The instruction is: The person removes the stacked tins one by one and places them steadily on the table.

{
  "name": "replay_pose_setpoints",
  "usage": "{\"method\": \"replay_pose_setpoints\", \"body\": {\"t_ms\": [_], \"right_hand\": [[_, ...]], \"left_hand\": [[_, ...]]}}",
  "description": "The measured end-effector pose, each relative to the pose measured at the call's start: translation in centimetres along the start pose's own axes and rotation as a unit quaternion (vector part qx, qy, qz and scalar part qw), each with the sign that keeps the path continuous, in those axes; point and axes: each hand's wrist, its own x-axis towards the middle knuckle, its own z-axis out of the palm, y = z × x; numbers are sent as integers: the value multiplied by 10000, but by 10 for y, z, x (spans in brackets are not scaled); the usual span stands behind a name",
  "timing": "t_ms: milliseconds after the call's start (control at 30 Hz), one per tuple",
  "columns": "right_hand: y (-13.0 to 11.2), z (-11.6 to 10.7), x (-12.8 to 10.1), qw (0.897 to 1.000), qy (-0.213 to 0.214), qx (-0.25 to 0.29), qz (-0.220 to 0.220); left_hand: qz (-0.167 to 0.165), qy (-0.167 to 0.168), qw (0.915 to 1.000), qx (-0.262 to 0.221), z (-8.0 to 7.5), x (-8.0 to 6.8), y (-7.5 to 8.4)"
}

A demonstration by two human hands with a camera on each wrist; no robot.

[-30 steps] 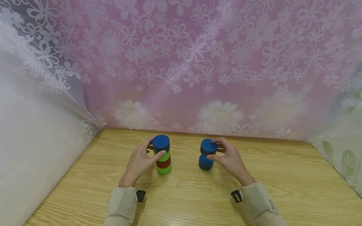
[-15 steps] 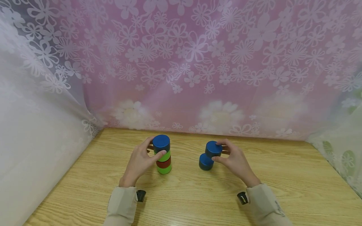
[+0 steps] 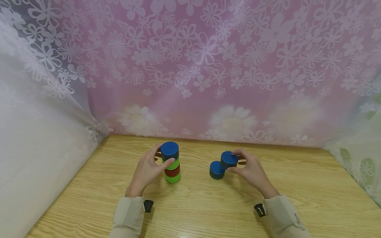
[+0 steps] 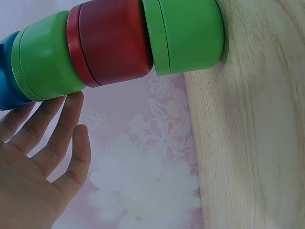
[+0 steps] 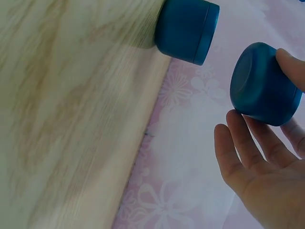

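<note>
A stack of small round lidded tins stands upright on the table: a green tin (image 3: pixel 173 178) at the bottom, then a red tin (image 4: pixel 114 40), another green tin (image 4: pixel 47 55) and a blue tin (image 3: pixel 170 150) on top. My left hand (image 3: pixel 146 169) holds this stack near its upper end, thumb in front and fingers behind. With thumb and fingers, my right hand (image 3: pixel 252 171) grips a second blue tin (image 5: pixel 262 86) in the air above the table. A third blue tin (image 3: pixel 217 171) sits on the table just left of it, and the right wrist view shows a gap between these two.
The wooden table (image 3: pixel 196 211) runs back to a pink flowered curtain (image 3: pixel 190 82). White flowered cloth (image 3: pixel 38 138) hangs along the left side, and a similar cloth (image 3: pixel 357 158) hangs on the right.
My right hand has carried its blue tin rightward and slightly down, away from above the blue tin on the table. The left hand and its stack have stayed in place.
</note>
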Motion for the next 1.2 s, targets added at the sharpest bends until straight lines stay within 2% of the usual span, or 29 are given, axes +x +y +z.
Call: {"method": "replay_pose_setpoints", "body": {"t_ms": [700,1200], "right_hand": [[19,-6,-6,9978,-362,-244,497],[24,-6,-8,9902,-981,-589,806]], "left_hand": [[14,15,10000,27,0,0,-1],[-10,-5,10000,41,-1,0,0]]}}
